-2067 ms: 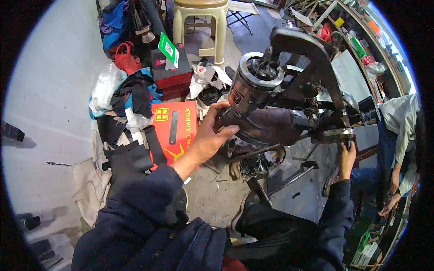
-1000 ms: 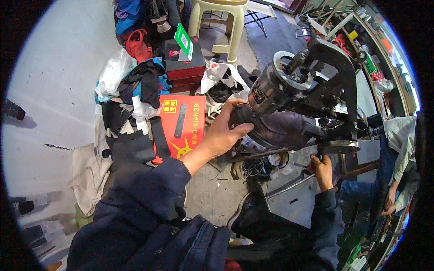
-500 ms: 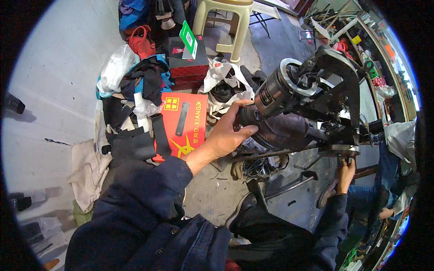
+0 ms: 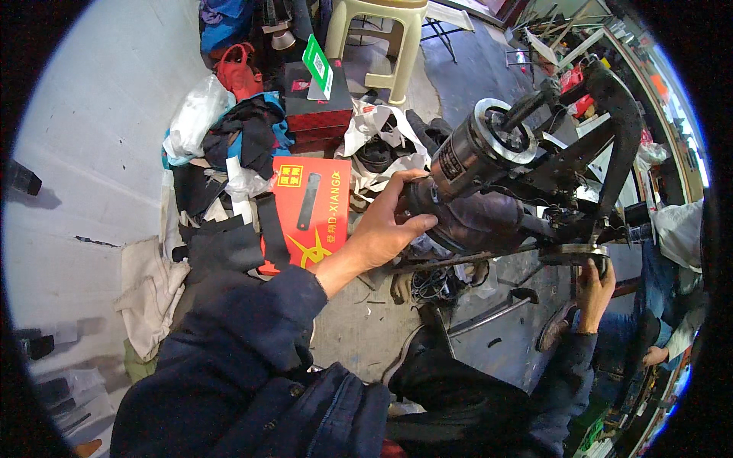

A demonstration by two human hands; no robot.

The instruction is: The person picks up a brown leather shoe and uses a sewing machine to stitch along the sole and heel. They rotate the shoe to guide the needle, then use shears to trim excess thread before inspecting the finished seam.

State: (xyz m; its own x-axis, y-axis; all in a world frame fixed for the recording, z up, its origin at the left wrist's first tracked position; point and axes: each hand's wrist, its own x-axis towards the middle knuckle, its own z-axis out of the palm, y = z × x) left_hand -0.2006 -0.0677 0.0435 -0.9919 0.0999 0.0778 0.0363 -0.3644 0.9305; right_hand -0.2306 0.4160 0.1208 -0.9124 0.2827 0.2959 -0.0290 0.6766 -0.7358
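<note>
A: Head view: where is the dark leather shoe [image 4: 477,221]?
B: On the black stitching machine [image 4: 557,164]. Left hand [image 4: 389,229] clasps its heel, steadying; right hand [image 4: 592,284] grips the handwheel [image 4: 574,253].
</note>
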